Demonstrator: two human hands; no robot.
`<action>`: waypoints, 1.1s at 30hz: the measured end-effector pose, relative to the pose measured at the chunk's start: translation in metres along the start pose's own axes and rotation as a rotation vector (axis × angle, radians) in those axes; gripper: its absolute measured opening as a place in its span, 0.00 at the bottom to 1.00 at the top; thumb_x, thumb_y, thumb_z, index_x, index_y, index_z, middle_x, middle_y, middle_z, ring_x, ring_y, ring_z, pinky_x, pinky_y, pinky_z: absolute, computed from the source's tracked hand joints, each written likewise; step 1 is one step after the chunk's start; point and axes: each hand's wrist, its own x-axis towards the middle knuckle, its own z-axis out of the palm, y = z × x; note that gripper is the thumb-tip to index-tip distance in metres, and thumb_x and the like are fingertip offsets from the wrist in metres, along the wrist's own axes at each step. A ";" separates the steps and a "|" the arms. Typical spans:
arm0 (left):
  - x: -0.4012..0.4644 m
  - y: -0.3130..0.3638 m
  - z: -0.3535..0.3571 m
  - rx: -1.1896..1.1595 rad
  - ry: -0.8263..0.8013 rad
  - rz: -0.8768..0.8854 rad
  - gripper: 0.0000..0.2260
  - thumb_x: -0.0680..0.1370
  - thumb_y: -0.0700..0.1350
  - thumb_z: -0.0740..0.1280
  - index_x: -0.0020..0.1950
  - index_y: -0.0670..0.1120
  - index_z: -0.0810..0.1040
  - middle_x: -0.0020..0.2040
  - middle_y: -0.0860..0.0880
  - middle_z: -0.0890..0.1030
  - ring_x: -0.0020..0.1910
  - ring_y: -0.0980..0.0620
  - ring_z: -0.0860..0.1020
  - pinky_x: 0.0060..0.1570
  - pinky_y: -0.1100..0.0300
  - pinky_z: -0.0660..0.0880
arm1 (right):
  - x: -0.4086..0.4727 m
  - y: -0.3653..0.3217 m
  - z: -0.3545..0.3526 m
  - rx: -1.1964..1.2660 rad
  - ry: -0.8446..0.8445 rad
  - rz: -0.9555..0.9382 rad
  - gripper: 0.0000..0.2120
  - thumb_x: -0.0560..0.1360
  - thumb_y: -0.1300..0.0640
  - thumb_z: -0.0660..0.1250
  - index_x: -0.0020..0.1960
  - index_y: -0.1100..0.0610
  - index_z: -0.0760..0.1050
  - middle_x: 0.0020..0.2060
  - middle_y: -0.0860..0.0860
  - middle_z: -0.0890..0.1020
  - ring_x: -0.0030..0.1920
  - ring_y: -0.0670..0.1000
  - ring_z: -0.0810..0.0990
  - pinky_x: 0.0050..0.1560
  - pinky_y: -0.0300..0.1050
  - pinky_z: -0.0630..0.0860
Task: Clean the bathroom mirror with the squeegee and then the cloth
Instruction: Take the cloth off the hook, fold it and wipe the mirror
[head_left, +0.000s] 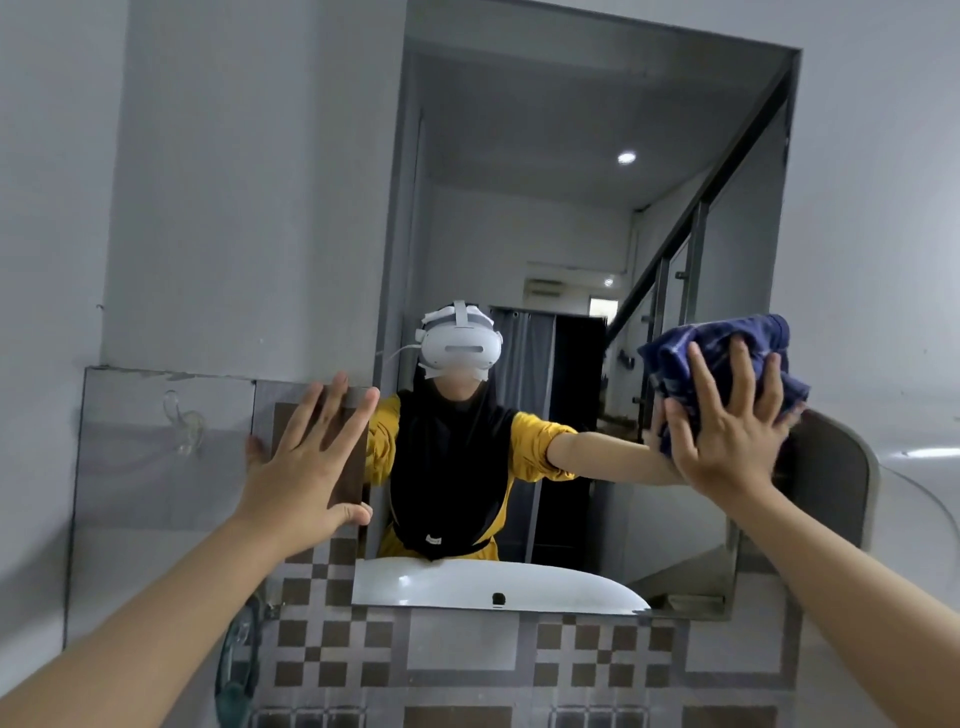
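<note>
The tall mirror (561, 218) hangs on the wall straight ahead. A crumpled dark blue checked cloth (727, 343) is pressed against its right side at mid height by my right hand (727, 426), palm flat and fingers spread over the cloth. My left hand (306, 462) lies flat with spread fingers on the brown and grey wall tiles just left of the mirror's left edge, holding nothing. The mirror reflects a person in a yellow top with a white headset. No squeegee is in view.
The sink's white rim shows only as a reflection (483, 582) at the mirror's bottom edge. Checkered brown tiles (332, 649) run below the mirror. A clear plastic hook (182, 421) sticks to the wall at left. A curved glass shelf (239, 665) juts out lower left.
</note>
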 end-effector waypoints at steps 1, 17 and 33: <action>0.000 0.000 0.001 -0.008 0.004 0.001 0.55 0.65 0.65 0.70 0.68 0.61 0.24 0.70 0.56 0.22 0.70 0.51 0.25 0.65 0.30 0.49 | -0.003 0.001 0.001 0.024 -0.003 0.042 0.30 0.74 0.39 0.51 0.76 0.40 0.55 0.78 0.52 0.54 0.77 0.62 0.46 0.67 0.78 0.48; -0.001 0.003 0.008 -0.006 0.070 -0.009 0.55 0.66 0.60 0.72 0.70 0.60 0.27 0.72 0.52 0.24 0.71 0.48 0.28 0.64 0.29 0.51 | -0.061 -0.159 0.029 0.191 0.053 0.201 0.29 0.75 0.41 0.57 0.75 0.42 0.57 0.76 0.53 0.54 0.75 0.67 0.49 0.63 0.81 0.44; -0.031 -0.011 0.042 -0.068 0.140 0.101 0.42 0.70 0.66 0.61 0.75 0.60 0.39 0.76 0.45 0.37 0.75 0.39 0.41 0.63 0.33 0.64 | -0.058 -0.232 0.029 0.144 0.058 -0.479 0.24 0.77 0.42 0.57 0.73 0.38 0.64 0.75 0.49 0.64 0.75 0.63 0.55 0.65 0.78 0.43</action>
